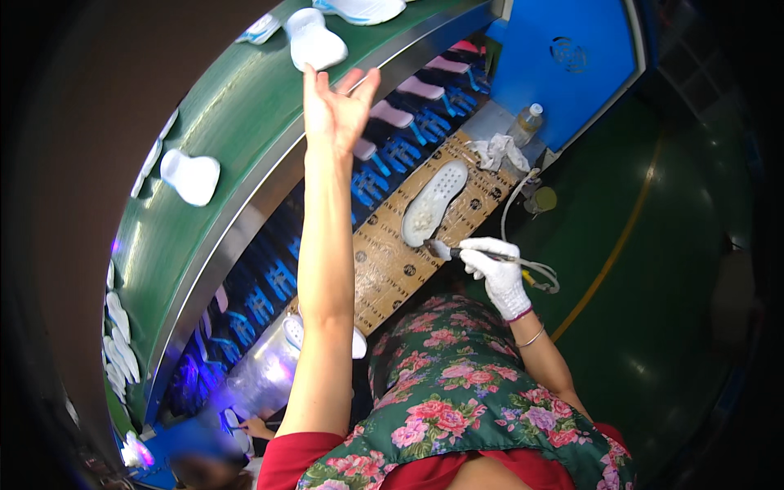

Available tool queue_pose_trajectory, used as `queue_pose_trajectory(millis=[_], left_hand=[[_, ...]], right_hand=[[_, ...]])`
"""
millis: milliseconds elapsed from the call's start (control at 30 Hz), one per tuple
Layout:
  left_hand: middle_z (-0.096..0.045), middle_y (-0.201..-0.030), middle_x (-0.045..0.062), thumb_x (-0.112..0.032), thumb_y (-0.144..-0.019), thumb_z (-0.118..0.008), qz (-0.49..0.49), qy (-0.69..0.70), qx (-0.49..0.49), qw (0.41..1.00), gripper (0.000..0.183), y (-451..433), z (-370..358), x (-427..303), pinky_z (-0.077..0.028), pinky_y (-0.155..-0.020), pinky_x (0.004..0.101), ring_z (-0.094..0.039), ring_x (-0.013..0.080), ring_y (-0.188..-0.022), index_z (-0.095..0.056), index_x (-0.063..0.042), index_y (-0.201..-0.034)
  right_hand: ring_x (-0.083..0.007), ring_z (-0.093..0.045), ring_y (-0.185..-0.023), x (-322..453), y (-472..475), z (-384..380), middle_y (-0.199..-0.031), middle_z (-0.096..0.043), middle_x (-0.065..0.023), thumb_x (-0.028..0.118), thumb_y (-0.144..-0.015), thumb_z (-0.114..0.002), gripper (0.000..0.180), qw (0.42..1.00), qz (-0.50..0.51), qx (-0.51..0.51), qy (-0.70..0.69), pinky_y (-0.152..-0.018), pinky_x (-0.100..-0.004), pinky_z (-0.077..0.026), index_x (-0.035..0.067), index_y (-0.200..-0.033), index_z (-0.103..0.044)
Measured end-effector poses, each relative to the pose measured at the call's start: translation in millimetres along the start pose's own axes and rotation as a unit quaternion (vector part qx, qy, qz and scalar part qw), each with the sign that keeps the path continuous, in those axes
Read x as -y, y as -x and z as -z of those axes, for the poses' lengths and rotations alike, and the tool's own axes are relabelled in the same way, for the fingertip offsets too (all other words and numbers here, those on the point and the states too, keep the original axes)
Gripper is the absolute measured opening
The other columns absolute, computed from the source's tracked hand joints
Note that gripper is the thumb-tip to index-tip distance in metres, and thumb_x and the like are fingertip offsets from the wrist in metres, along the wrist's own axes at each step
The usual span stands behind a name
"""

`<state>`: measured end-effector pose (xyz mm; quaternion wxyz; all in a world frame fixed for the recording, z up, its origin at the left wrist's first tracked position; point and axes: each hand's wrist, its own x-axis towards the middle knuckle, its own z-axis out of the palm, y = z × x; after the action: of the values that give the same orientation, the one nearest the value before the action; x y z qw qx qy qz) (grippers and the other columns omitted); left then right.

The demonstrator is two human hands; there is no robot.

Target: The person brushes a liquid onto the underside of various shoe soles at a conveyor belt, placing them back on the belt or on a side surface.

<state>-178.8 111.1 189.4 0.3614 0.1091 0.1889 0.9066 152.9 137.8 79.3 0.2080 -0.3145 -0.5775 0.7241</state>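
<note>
My bare left hand (pixel 340 110) is stretched out over the edge of the green conveyor belt (pixel 245 101), fingers spread. Its fingertips are at the near end of a white shoe sole (pixel 315 43); whether they touch it I cannot tell. In a white knitted glove, my right hand (pixel 499 269) grips a glue brush (pixel 474 252) with a pale hose running from its handle. The bristles are at the heel end of a light sole (pixel 432 205) with small round holes at the other end. This sole lies on a bench covered with printed brown sheet (pixel 392 257).
Pink soles (pixel 419 87) sit on a rack of blue holders (pixel 370 184) below the belt. A capped bottle (pixel 525 125) and a crumpled white cloth (pixel 499 152) stand by a blue cabinet (pixel 569 67). Another person's hand (pixel 256 429) works at lower left.
</note>
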Motion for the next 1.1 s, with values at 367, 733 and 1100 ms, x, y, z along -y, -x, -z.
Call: queue_pose_trajectory(millis=[367, 733, 1100], left_hand=[[-0.051, -0.125, 0.020, -0.030, -0.071, -0.082, -0.448, -0.818, -0.177, 0.313, 0.080, 78.7, 41.3, -109.0, -0.048, -0.089, 0.0429, -0.055, 0.0297, -0.109, -0.047, -0.010, -0.141], [-0.049, -0.129, 0.016, -0.008, -0.095, -0.051, -0.451, -0.562, -0.142, 0.679, 0.021, 285.1, 107.4, -194.3, -0.045, -0.098, 0.0389, -0.053, 0.0271, -0.118, -0.053, -0.001, -0.115], [-0.068, -0.103, 0.021, -0.026, -0.091, -0.047, -0.352, -0.444, -0.347, 0.747, 0.041, 403.3, 93.6, -159.0, -0.055, -0.083, 0.0364, -0.067, 0.0269, -0.090, -0.055, 0.003, -0.119]], right_hand=[[-0.0075, -0.060, -0.060, -36.0, -6.1, -3.1, -0.078, -0.070, -0.0043, 0.008, -0.083, -0.072, 0.018, 0.995, -0.066, 0.006, -0.076, -0.050, -0.0186, -0.044, 0.000, -0.099, -0.073], [-0.0073, -0.060, -0.062, -42.2, -22.5, -59.8, -0.079, -0.068, -0.0039, 0.004, -0.085, -0.070, 0.019, 0.974, -0.108, 0.131, -0.152, -0.050, -0.0182, -0.043, -0.002, -0.103, -0.070], [-0.0131, -0.056, -0.062, 44.1, 9.8, -136.1, -0.088, -0.064, -0.0139, -0.005, -0.086, -0.059, 0.020, 0.912, -0.145, 0.270, -0.271, -0.052, -0.0203, -0.044, -0.008, -0.106, -0.063]])
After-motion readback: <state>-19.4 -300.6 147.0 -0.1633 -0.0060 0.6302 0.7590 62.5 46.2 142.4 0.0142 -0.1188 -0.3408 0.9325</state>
